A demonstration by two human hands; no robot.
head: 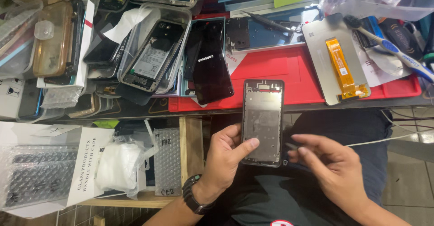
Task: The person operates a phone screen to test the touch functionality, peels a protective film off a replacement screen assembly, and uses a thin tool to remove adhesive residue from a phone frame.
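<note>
My left hand holds a bare phone frame upright over my lap, thumb pressed on its lower silver face. The frame has a black rim and grey metal inside. My right hand hovers just right of the frame's lower edge, with finger and thumb pinched on a small thin object that I cannot make out. A black watch sits on my left wrist.
A red mat covers the bench ahead, with a black phone back, a display panel with an orange flex cable, a toothbrush and trays of phone parts. White boxes and bubble wrap stand at lower left.
</note>
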